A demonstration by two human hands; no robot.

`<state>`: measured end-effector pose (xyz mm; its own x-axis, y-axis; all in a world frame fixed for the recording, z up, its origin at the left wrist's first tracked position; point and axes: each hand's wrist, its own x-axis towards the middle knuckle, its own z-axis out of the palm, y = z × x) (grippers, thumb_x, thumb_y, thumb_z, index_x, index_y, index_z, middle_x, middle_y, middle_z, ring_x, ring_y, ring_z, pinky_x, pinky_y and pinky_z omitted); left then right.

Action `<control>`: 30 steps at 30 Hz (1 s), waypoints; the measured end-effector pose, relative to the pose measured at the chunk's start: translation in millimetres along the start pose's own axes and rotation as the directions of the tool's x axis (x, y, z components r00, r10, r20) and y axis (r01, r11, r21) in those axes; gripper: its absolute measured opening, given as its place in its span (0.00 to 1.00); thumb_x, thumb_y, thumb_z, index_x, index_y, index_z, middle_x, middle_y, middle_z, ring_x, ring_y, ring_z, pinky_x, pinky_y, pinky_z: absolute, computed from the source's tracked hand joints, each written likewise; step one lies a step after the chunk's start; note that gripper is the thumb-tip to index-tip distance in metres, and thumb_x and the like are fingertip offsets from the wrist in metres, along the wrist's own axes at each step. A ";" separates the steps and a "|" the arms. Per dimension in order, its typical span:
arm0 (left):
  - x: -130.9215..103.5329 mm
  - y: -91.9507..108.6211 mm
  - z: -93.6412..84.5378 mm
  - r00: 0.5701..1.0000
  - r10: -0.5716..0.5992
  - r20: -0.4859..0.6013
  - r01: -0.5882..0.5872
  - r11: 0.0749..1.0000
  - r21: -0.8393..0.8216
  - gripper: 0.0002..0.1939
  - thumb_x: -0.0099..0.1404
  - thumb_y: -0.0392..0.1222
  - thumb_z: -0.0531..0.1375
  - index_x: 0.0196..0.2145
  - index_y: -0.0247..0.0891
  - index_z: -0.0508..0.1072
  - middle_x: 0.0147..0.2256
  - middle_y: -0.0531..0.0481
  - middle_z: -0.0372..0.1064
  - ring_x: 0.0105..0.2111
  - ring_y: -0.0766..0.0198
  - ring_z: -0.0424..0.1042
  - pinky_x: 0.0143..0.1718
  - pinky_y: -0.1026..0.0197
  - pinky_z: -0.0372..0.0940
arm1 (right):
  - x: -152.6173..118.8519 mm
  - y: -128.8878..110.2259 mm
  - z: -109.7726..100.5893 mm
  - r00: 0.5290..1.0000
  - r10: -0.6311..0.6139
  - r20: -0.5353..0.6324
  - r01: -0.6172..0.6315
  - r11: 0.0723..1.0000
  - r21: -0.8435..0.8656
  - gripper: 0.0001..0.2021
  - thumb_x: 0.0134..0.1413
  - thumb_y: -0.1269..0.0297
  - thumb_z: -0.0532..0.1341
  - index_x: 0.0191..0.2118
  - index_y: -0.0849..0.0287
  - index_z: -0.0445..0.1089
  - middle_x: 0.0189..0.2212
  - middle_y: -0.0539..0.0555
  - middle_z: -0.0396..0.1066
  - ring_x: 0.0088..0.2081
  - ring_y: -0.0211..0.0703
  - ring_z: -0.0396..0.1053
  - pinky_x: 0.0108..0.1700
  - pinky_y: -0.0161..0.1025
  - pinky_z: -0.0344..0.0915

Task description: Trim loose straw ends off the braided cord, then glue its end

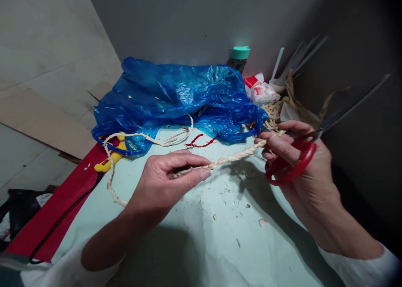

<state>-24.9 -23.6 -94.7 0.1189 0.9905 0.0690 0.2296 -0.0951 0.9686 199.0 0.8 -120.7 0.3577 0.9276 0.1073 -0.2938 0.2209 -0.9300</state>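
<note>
A grey wall takes up the top of the frame, and below it a pale green sheet spreads from the centre to the bottom edge. A crumpled blue plastic bag lies across the upper middle, well beyond my fingers. Along the left side of the frame runs a red strip.

My right hand, right of centre, pinches one end of the braided cord between thumb and fingers. My left hand, just left of centre, nips it between thumb and forefinger, so the cord slants up between my two hands, above the sheet. More pale cord loops at centre left, in front of the bag, and slips out of sight behind my left wrist.

Red-handled scissors sit in my right hand too, blades aimed at the upper right; I cannot tell which fingers pass through the loops. A yellow tool rests at centre left, partly under the bag. At upper right stand white sticks, near a red and white packet and a green-capped bottle. Smaller still, a red string lies mid-frame, and dry flakes dot the sheet below.
</note>
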 end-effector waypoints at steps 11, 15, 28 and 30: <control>3.5 -0.4 -2.0 0.995 -0.098 0.032 0.101 0.989 -0.109 0.05 0.55 0.36 0.70 0.30 0.45 0.84 0.32 0.53 0.81 0.34 0.64 0.77 0.35 0.68 0.71 | -5.2 0.7 -10.7 0.974 -0.031 0.223 0.144 0.847 -0.511 0.17 0.52 0.54 0.68 0.43 0.51 0.65 0.23 0.46 0.72 0.14 0.37 0.63 0.14 0.34 0.57; 4.2 -0.5 -4.2 0.990 -0.133 0.035 0.137 0.981 -0.139 0.06 0.55 0.37 0.70 0.32 0.44 0.84 0.35 0.52 0.81 0.36 0.62 0.78 0.37 0.66 0.72 | -17.0 -4.3 -9.9 0.827 -0.035 0.560 0.483 0.554 -0.678 0.15 0.54 0.55 0.66 0.31 0.53 0.59 0.18 0.43 0.62 0.18 0.35 0.57 0.23 0.35 0.57; 3.2 -3.4 -0.7 0.999 0.020 -0.047 -0.024 0.996 -0.081 0.12 0.52 0.29 0.70 0.30 0.49 0.84 0.33 0.58 0.81 0.35 0.67 0.78 0.40 0.71 0.72 | -28.4 2.0 -6.9 0.618 0.075 0.782 0.785 -0.017 -0.619 0.09 0.56 0.56 0.58 0.33 0.54 0.58 0.16 0.46 0.61 0.16 0.40 0.58 0.22 0.38 0.41; 2.7 -2.5 0.3 0.999 0.016 -0.041 -0.019 0.997 -0.074 0.13 0.53 0.29 0.70 0.30 0.48 0.84 0.32 0.58 0.81 0.35 0.67 0.78 0.39 0.71 0.72 | -28.0 3.0 -8.2 0.597 0.045 0.801 0.801 -0.090 -0.592 0.08 0.54 0.58 0.57 0.33 0.55 0.58 0.16 0.47 0.61 0.17 0.42 0.59 0.23 0.38 0.40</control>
<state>-24.8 -20.7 -97.0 0.0833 0.9921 0.0943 0.1555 -0.1064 0.9821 195.4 -26.9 -129.4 -0.5100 0.8048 0.3036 0.8374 0.5452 -0.0385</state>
